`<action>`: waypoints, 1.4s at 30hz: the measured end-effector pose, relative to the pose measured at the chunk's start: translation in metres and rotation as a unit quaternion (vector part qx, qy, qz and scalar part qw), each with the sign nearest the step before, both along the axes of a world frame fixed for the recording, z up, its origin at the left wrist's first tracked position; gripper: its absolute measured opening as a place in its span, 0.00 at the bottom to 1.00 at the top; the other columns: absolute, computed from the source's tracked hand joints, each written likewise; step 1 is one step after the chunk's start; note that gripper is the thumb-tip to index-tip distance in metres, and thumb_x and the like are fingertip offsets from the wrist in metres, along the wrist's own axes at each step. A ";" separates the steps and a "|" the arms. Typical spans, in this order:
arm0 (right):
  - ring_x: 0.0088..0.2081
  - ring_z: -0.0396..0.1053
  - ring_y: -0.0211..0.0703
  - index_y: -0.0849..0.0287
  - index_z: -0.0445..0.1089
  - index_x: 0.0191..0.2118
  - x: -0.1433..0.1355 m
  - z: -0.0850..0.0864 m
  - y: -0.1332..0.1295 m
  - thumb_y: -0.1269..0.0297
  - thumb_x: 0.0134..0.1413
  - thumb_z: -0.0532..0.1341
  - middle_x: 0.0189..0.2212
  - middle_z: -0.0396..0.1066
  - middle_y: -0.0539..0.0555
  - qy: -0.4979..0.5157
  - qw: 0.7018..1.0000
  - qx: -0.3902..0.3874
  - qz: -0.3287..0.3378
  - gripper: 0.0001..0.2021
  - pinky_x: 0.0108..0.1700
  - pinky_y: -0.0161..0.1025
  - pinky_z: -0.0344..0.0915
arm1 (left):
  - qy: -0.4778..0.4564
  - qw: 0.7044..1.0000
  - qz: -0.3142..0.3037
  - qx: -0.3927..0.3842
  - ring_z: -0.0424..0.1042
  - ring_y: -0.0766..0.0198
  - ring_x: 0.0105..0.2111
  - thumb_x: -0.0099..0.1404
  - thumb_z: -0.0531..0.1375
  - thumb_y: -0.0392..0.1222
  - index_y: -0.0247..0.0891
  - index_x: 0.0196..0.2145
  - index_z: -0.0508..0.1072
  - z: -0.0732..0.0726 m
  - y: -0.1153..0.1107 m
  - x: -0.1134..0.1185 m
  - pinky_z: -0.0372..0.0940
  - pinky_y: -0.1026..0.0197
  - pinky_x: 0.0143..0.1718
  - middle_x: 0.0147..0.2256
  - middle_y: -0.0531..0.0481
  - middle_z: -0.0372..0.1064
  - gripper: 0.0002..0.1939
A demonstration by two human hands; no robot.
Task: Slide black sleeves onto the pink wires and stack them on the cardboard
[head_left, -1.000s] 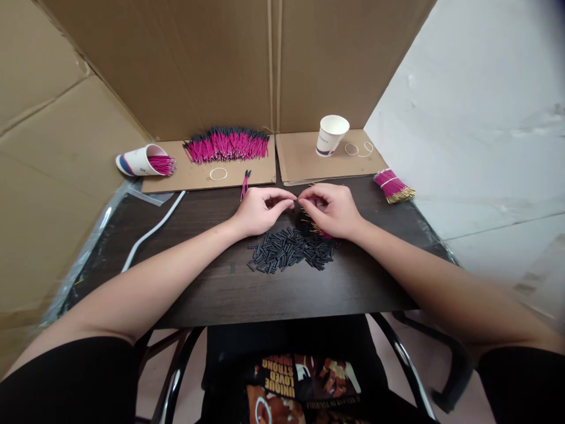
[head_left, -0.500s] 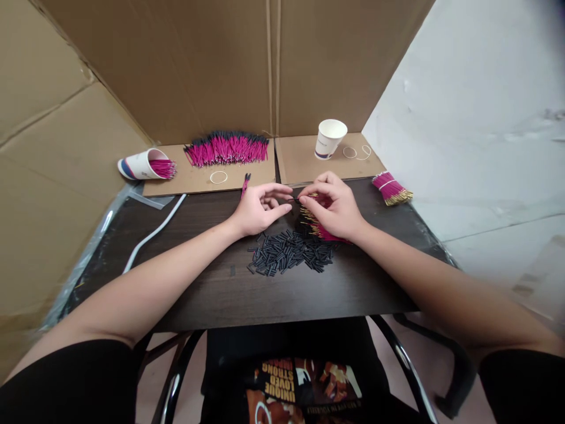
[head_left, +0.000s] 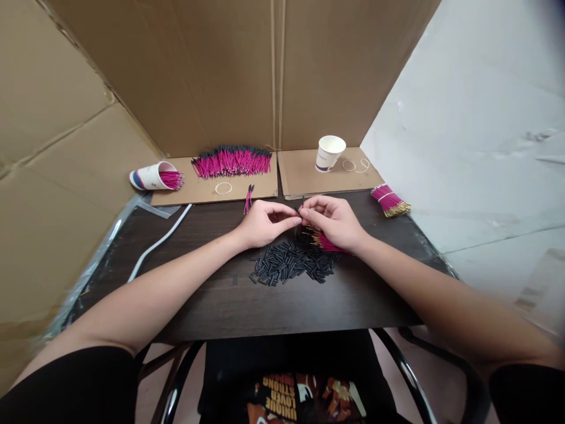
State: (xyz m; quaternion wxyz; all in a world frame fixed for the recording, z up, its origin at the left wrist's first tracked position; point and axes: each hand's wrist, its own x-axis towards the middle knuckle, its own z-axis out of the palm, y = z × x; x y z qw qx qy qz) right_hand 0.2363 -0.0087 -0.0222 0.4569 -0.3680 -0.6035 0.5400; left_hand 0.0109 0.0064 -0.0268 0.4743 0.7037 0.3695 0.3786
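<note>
Left hand (head_left: 263,223): fingertips pinched, meeting the right's over the table (head_left: 212,306); what they hold is too small to tell.
Right hand (head_left: 336,219): pinched likewise, resting on loose pink wires (head_left: 325,240).
Black sleeves (head_left: 291,266): heaped at 6 o'clock of the hands.
Risk: a wrist could scatter the sleeves.

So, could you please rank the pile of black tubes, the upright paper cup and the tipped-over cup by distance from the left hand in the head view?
From the left hand:
1. Pile of black tubes, just below it.
2. Upright paper cup, back right.
3. Tipped-over cup, far left.
</note>
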 end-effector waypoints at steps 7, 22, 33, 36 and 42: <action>0.29 0.68 0.38 0.58 0.81 0.39 -0.001 -0.003 0.001 0.48 0.56 0.80 0.29 0.75 0.50 0.018 1.000 0.000 0.004 0.19 0.33 0.40 0.69 | 0.010 1.000 -0.008 0.008 0.81 0.63 0.34 0.67 0.74 0.51 0.36 0.40 0.88 0.004 -0.002 -0.001 0.75 0.59 0.39 0.37 0.44 0.86 0.14; 0.36 0.73 0.43 0.58 0.82 0.45 0.004 -0.016 0.007 0.50 0.59 0.76 0.39 0.80 0.57 -0.052 0.998 0.036 -0.024 0.17 0.37 0.42 0.70 | 0.294 0.900 0.276 0.164 0.60 0.66 0.24 0.62 0.65 0.42 0.38 0.23 0.72 0.006 0.031 -0.037 0.57 0.57 0.33 0.23 0.46 0.71 0.11; 0.32 0.68 0.41 0.59 0.80 0.44 0.005 -0.014 0.004 0.53 0.62 0.72 0.37 0.79 0.56 -0.101 0.992 0.076 -0.012 0.14 0.34 0.43 0.64 | 0.400 0.859 0.300 0.110 0.63 0.57 0.30 0.60 0.65 0.44 0.39 0.23 0.71 0.011 0.043 -0.048 0.69 0.41 0.49 0.26 0.42 0.67 0.12; 0.31 0.67 0.40 0.59 0.80 0.44 0.005 -0.014 0.004 0.54 0.62 0.71 0.36 0.78 0.56 -0.107 0.990 0.090 -0.011 0.14 0.34 0.43 0.64 | 0.397 0.861 0.299 0.109 0.64 0.56 0.31 0.58 0.66 0.44 0.39 0.23 0.71 0.010 0.043 -0.048 0.71 0.39 0.50 0.26 0.42 0.67 0.11; 0.31 0.66 0.40 0.59 0.80 0.42 0.007 -0.015 0.004 0.54 0.64 0.70 0.35 0.78 0.55 -0.124 0.986 0.114 -0.012 0.12 0.33 0.42 0.62 | 0.443 0.839 0.297 0.105 0.69 0.53 0.35 0.62 0.65 0.47 0.37 0.26 0.75 0.015 0.039 -0.045 0.73 0.40 0.50 0.28 0.40 0.70 0.12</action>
